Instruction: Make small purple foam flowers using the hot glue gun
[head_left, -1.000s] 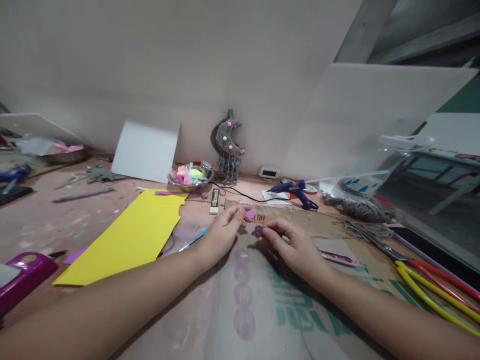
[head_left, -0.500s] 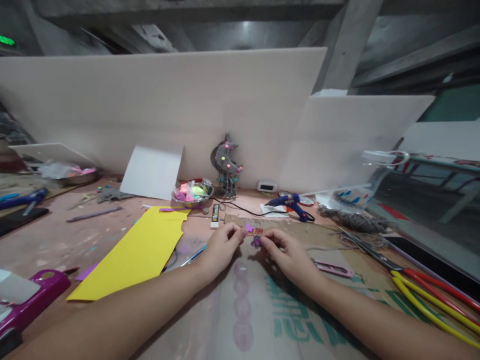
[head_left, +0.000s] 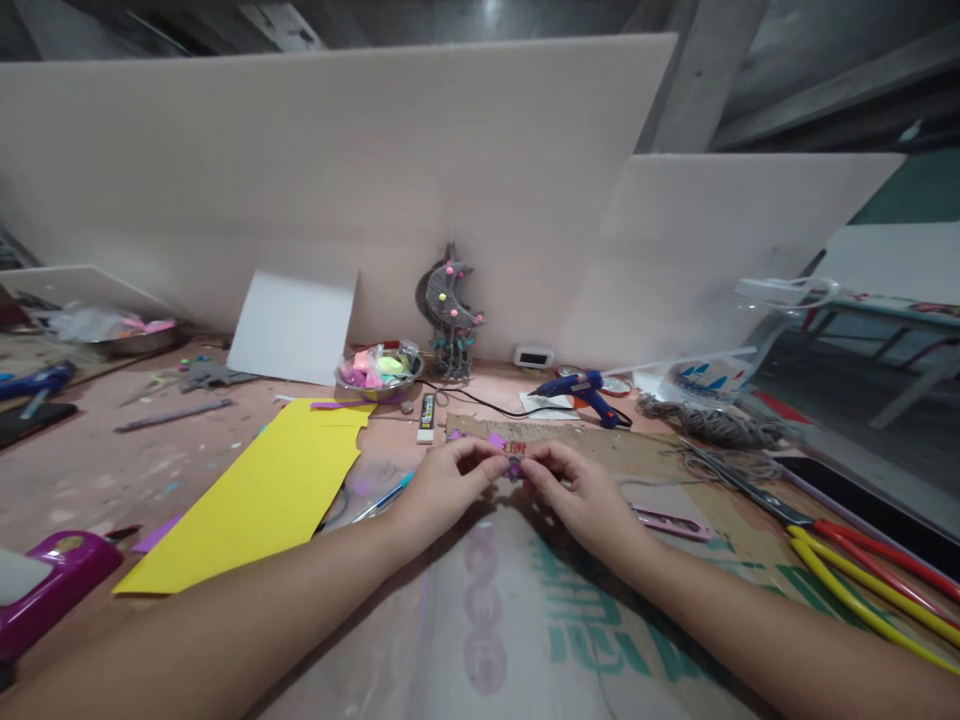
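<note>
Both my hands meet over the cardboard sheet (head_left: 645, 447) in the middle of the table. A small purple and grey flower-shaped piece (head_left: 514, 467) is pinched between them. My left hand (head_left: 461, 490) has thumb and forefinger closed on its left side, and my right hand (head_left: 574, 490) grips its right side the same way. Just behind the fingertips lies a small purple paper piece (head_left: 497, 440). A blue pen (head_left: 384, 498) is beside my left wrist, and a pink utility knife (head_left: 673, 524) lies by my right wrist.
Yellow paper (head_left: 255, 500) and a magenta tool (head_left: 60, 580) are at left. A bowl of coloured clay (head_left: 379, 370), a grey moon ornament (head_left: 450, 300) and a blue glue gun (head_left: 581, 393) stand behind. Scissors (head_left: 832, 540), grey yarn (head_left: 712, 420) and a phone (head_left: 862, 500) are at right.
My left hand has moved right to the flower-shaped piece and now grips it too. The purple paper piece that was at its fingertips lies behind them. The view has tilted down slightly.
</note>
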